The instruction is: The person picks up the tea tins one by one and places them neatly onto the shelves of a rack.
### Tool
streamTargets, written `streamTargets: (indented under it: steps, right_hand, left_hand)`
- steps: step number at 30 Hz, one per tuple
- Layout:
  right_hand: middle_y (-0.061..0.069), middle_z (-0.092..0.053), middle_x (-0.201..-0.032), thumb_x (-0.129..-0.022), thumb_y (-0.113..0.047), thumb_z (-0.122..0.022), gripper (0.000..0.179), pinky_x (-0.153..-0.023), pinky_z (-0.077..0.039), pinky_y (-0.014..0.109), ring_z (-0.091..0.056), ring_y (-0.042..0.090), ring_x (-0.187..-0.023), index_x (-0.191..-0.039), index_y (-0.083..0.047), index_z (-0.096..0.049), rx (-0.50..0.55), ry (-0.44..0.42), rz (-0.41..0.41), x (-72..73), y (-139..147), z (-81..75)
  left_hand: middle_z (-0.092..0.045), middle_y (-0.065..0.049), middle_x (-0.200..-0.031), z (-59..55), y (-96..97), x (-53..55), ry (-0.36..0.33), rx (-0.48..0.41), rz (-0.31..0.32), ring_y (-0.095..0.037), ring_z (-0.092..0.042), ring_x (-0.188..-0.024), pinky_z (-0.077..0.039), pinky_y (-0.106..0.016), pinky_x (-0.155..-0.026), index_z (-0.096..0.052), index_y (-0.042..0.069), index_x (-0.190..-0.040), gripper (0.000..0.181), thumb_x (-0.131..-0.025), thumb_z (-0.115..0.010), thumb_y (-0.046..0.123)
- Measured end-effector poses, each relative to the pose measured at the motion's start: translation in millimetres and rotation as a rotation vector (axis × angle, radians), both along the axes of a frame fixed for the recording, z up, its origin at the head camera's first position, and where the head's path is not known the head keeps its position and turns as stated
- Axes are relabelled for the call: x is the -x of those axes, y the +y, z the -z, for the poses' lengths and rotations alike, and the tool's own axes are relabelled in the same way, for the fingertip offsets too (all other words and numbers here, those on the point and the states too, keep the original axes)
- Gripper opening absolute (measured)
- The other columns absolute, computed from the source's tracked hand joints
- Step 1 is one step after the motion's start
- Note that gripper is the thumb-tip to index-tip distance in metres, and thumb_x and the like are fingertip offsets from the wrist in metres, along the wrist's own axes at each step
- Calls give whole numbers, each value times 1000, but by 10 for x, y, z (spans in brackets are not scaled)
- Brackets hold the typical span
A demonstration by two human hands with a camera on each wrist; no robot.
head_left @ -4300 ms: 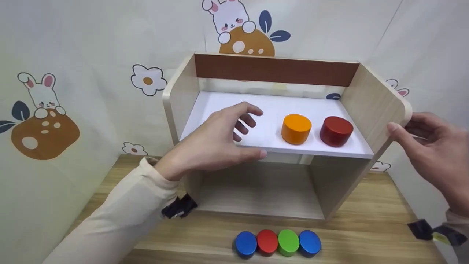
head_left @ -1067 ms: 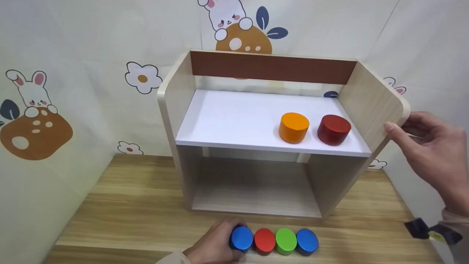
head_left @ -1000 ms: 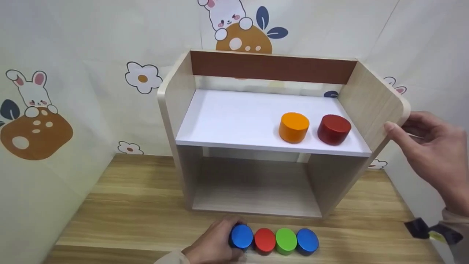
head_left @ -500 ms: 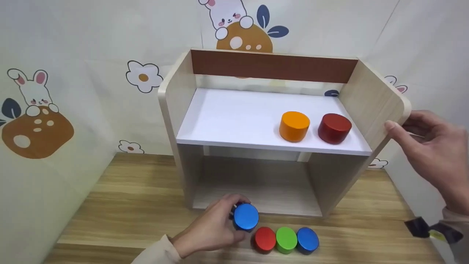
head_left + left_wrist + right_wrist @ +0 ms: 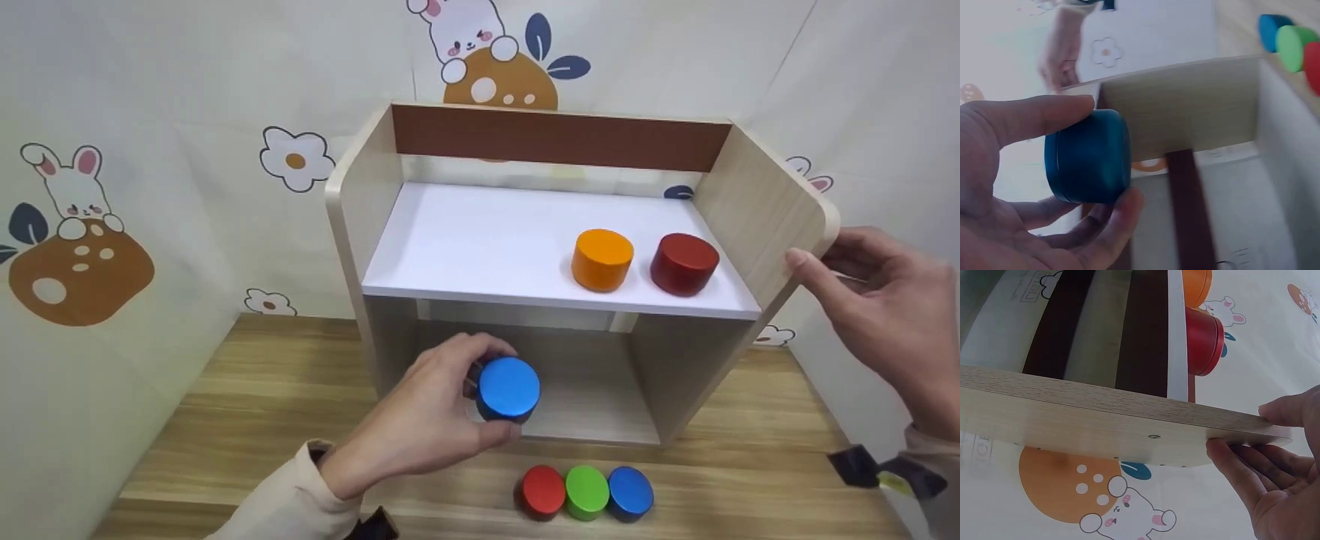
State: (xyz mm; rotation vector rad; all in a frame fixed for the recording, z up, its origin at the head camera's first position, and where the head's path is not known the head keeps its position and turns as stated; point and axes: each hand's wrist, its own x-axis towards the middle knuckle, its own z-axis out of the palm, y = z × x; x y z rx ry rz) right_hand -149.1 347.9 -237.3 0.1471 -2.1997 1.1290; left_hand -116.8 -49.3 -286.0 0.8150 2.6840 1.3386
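A round blue tin (image 5: 509, 388) is pinched between the thumb and fingers of my left hand (image 5: 420, 416), raised in front of the shelf unit's lower compartment. The left wrist view shows the same blue tin (image 5: 1092, 157) gripped by its side, thumb on one side and fingertips on the other. My right hand (image 5: 892, 315) grips the upper front edge of the shelf's right side panel (image 5: 772, 202). In the right wrist view the right hand's thumb and fingers (image 5: 1235, 467) lie on opposite faces of that panel.
On the white upper shelf (image 5: 465, 240) stand an orange tin (image 5: 602, 260) and a dark red tin (image 5: 684, 265). A red tin (image 5: 543, 492), a green tin (image 5: 586, 493) and another blue tin (image 5: 630, 493) line up on the wooden table (image 5: 247, 450) before the unit.
My left hand came down from the upper shelf, took the leftmost blue tin from the row and lifted it up toward the shelf unit. My right hand has kept its hold on the panel.
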Motion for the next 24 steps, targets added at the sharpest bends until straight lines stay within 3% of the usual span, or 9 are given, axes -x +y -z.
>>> streamTargets:
  steps: [8,16,24]
  right_hand:
    - [-18,-69,-90,-88,-2,-76,20,-77,-50,8,-67,-5,-86,-107,-3,-72,-21,12,18,9,-5,13]
    - [-19,-68,-91,-89,-5,-76,19,-77,-49,7,-65,-6,-87,-108,-5,-71,-36,2,28,4,-1,18]
    - [-20,-68,-90,-89,-5,-76,18,-77,-49,7,-66,-6,-86,-107,-6,-72,-32,2,25,8,0,14]
  left_hand:
    - [-64,5,-112,-316,-11,121,78,-11,-52,-19,-56,-106,-46,-42,-93,-64,19,-120,54,-73,-91,22]
    - [-61,0,-116,-593,17,326,-32,5,-76,-22,-60,-101,-52,-40,-89,-63,20,-124,56,-75,-90,25]
    - [-59,-6,-125,-803,51,555,-59,23,-103,-24,-59,-107,-55,-40,-90,-58,15,-132,63,-78,-88,27]
